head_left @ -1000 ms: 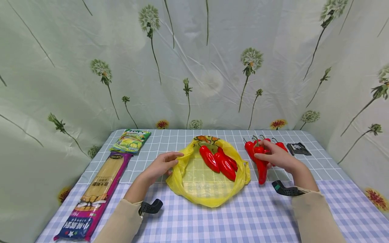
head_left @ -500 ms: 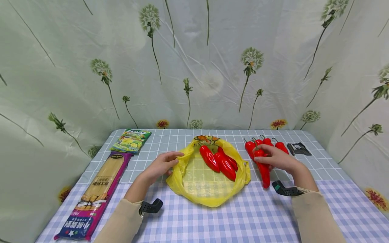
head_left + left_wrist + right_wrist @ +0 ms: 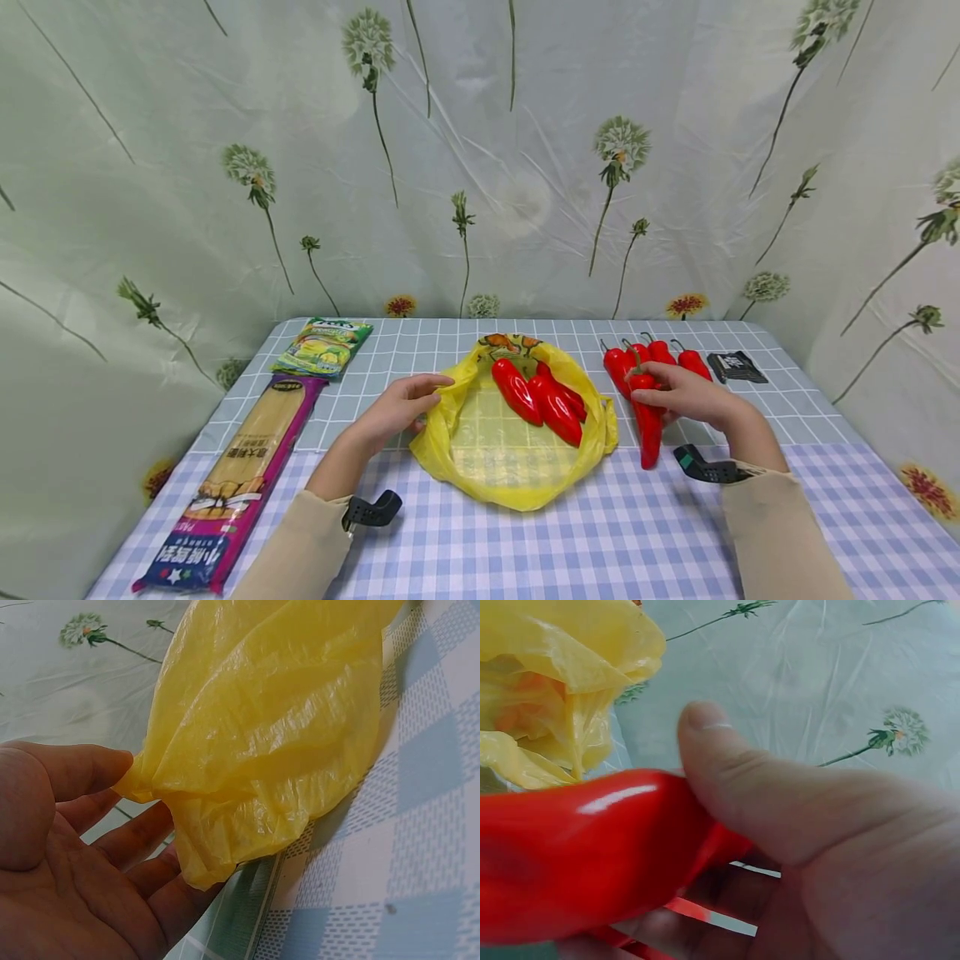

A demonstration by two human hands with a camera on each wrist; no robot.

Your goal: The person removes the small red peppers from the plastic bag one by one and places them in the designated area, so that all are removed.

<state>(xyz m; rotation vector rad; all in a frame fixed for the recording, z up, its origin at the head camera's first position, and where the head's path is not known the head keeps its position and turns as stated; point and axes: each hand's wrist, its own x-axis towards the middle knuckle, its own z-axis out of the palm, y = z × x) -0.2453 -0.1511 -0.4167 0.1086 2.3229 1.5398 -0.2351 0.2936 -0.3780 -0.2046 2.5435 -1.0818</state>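
Note:
A yellow plastic bag (image 3: 495, 497) lies with its mouth spread wide, and several red chili peppers (image 3: 555, 408) rest inside it. My left hand (image 3: 397, 408) pinches the bag's left edge between thumb and finger; the left wrist view shows the gathered plastic (image 3: 247, 735) at the fingertips. To the right of the bag, my right hand (image 3: 690, 392) grips a red chili pepper (image 3: 648, 429), whose tip points toward me. In the right wrist view that pepper (image 3: 592, 855) lies between thumb and fingers. Just behind the hand sit several more red peppers (image 3: 692, 360), partly hidden.
A long pasta packet (image 3: 240, 475) lies at the left, with a green snack bag (image 3: 322, 348) behind it. At the far right is a small black packet (image 3: 737, 367). A flower-patterned curtain (image 3: 480, 167) closes off the back and sides of the checked table (image 3: 525, 558).
The pepper in my right hand has shifted slightly toward me and tilted within the grip, clear of the pile behind. My left hand and the bag stay in place.

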